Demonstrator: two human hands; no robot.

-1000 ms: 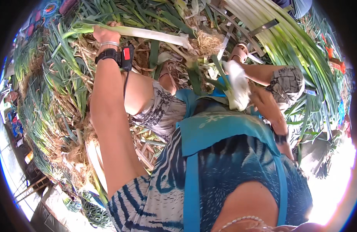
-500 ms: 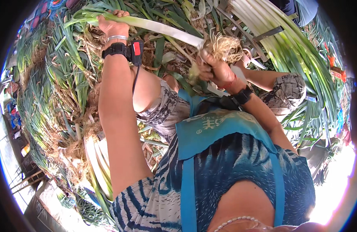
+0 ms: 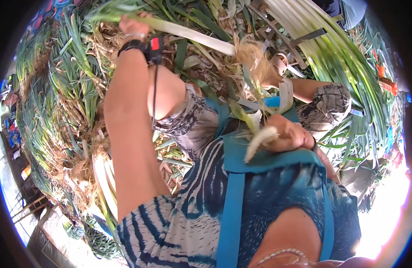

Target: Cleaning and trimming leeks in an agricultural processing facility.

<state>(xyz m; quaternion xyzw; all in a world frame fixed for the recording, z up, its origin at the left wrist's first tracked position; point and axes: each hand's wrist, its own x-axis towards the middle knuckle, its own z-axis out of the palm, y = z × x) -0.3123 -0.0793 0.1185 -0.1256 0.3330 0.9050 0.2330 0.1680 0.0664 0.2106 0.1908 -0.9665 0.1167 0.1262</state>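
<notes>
Remotely, I see the left hand [image 3: 135, 27] at eleven o'clock, fingers wrapped round a leek [image 3: 194, 35]; at three o'clock, the right hand [image 3: 290, 134] clenches its fingers on a pale leaf [image 3: 258, 143].

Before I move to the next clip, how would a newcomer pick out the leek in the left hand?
From the blue apron in the middle, go up and left to the left hand. The leek runs rightward from it, its white shaft ending at shaggy roots. Unlike the stacked leeks at upper right, it is single and slants only gently.
</notes>
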